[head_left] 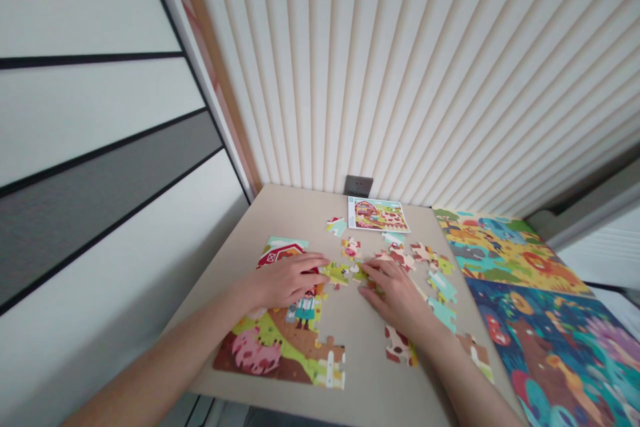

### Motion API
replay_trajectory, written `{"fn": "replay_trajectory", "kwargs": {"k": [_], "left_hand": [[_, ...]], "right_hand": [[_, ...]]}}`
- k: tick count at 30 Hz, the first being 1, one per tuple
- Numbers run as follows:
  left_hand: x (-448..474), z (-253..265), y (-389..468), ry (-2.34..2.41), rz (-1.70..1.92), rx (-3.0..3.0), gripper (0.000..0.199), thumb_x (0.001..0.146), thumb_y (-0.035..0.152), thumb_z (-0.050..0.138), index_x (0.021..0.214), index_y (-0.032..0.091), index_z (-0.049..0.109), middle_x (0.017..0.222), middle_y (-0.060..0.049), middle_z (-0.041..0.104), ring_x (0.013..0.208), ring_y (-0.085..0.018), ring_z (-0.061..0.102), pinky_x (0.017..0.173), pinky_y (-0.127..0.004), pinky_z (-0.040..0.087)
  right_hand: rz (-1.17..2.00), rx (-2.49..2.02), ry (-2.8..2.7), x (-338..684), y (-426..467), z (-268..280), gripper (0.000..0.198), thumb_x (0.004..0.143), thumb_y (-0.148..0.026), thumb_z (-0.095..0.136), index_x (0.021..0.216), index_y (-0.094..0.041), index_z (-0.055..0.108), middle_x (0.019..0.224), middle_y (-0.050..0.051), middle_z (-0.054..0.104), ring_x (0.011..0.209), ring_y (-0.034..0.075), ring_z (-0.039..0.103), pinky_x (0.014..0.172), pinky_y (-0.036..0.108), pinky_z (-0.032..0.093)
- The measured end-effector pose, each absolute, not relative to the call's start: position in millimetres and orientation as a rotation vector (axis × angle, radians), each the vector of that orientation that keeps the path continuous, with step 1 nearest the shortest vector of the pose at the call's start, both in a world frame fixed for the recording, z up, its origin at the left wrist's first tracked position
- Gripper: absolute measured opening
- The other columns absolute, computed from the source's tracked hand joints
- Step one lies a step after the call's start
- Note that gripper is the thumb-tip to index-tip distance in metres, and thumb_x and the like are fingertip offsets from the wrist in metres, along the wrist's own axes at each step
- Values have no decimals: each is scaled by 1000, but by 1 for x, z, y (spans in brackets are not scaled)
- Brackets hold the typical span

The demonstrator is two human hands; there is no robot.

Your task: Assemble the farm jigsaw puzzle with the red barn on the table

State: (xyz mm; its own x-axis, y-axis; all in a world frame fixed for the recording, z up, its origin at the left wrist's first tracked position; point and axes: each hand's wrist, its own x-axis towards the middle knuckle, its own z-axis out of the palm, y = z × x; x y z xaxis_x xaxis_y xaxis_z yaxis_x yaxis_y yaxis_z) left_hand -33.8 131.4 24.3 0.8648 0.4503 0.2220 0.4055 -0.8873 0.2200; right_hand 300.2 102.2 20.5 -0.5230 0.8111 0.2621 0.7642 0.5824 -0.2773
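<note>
A partly joined farm jigsaw puzzle (295,340) lies on the table's left side, with a red barn, a farmer and a pink pig. My left hand (287,279) rests flat over its upper part, fingers stretched out and apart. The fingertips touch a green puzzle piece (336,272) at the puzzle's right edge. Close against that piece is another green piece with a white bird (357,271), gripped by the fingers of my right hand (393,287). My right palm hides part of the loose pieces beneath it.
Loose puzzle pieces (440,285) lie around my right forearm, and a pig piece (351,248) sits above. A reference picture card (379,215) is near the wall socket (359,185). Two finished puzzles, animals (505,250) and dark forest (555,347), adjoin the right edge.
</note>
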Motion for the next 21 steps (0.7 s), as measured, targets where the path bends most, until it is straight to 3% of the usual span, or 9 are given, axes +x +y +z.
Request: {"fn": "replay_trajectory", "kwargs": {"k": [11, 21], "left_hand": [[-32, 24, 130, 624, 395, 2888, 45, 102, 18, 56, 146, 27, 61, 153, -15, 54, 146, -32, 49, 122, -52, 44], [-50, 30, 127, 779, 585, 2732, 31, 105, 15, 49, 132, 20, 66, 132, -12, 68, 129, -26, 60, 120, -49, 45]], "right_hand": [[159, -1345, -2474, 308, 100, 21, 33, 102, -28, 64, 134, -26, 69, 135, 13, 66, 130, 32, 61, 106, 54, 54], [124, -1181, -2453, 278, 86, 36, 32, 104, -25, 61, 135, -27, 68, 138, 12, 66, 129, 30, 61, 106, 52, 54]]}}
